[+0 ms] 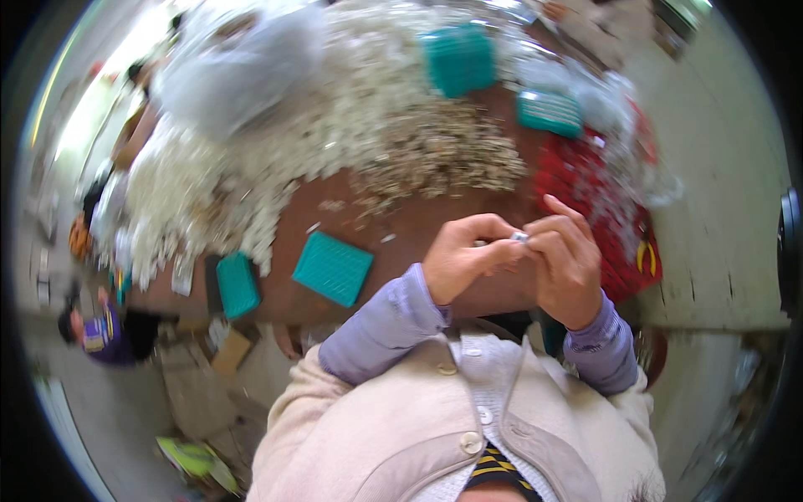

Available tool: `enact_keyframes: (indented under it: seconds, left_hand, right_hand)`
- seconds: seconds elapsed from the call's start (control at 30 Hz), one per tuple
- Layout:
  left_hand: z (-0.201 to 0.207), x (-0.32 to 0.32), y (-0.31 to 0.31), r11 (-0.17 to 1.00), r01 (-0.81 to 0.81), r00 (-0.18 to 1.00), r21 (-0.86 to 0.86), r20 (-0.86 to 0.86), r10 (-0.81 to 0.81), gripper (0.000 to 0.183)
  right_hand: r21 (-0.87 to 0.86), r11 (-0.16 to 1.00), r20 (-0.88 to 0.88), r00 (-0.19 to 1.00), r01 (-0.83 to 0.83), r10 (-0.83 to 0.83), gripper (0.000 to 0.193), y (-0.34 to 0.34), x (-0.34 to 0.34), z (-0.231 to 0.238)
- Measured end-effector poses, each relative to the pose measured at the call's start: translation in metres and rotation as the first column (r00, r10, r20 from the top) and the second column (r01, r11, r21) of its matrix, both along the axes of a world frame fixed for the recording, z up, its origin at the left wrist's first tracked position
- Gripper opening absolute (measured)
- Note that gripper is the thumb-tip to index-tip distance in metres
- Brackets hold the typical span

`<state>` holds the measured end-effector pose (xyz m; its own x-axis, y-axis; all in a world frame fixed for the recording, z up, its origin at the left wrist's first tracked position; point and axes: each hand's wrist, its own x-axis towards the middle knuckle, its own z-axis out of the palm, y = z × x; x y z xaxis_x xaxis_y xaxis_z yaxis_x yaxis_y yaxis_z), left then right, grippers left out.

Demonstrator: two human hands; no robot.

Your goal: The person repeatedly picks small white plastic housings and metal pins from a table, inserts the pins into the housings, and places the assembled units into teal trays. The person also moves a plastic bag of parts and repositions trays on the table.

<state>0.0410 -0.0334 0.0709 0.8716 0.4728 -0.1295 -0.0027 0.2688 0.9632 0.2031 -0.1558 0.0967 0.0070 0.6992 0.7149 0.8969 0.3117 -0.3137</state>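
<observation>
From the head of the person (pixel 368 427), above the near edge of the bench (pixel 305 209), one wide fisheye view faces down, close over the left hand (pixel 462 253) and right hand (pixel 570 272), reaching the floor (pixel 196 389) left of the bench.

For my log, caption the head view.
Left hand and right hand pinch a small whitish piece over a brown table.

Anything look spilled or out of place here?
Mildly: white bits are strewn across the red sheet, and a loose pale piece lies on the brown table, apart from the heaps. They look like strays, though that may be ordinary here. The small piece in the left hand is too blurred to judge for damage.
</observation>
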Motion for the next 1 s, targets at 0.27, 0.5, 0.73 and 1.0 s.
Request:
enact_keyframes:
  seconds: [0.27, 0.5, 0.73, 1.0]
  left_hand:
    - [0.011, -0.128, 0.042, 0.848, -0.502, 0.855, 0.168, 0.243, 0.458, 0.015]
    - [0.063, -0.308, 0.204, -0.166, -0.513, 0.387, 0.842, 0.400, 0.831, 0.033]
    - [0.038, -0.367, 0.290, -0.100, -0.094, 0.558, 0.990, 0.136, 0.818, 0.049]
    - [0.026, -0.461, 0.388, 0.527, -0.429, 0.328, 0.734, -0.417, 0.848, 0.101]
  right_hand:
    - [-0.075, 0.957, -0.179, 0.948, -0.281, 0.264, 0.029, 0.077, -0.079, 0.014]
    - [-0.301, 0.499, -0.875, 0.443, -0.813, 0.195, 0.046, 0.219, -0.132, 0.004]
    - [0.059, 0.222, -0.867, -0.161, -0.973, -0.471, 0.084, 0.351, -0.245, -0.036]
    - [0.145, 0.182, -0.847, -0.217, -0.973, -0.485, 0.088, 0.377, -0.317, -0.062]
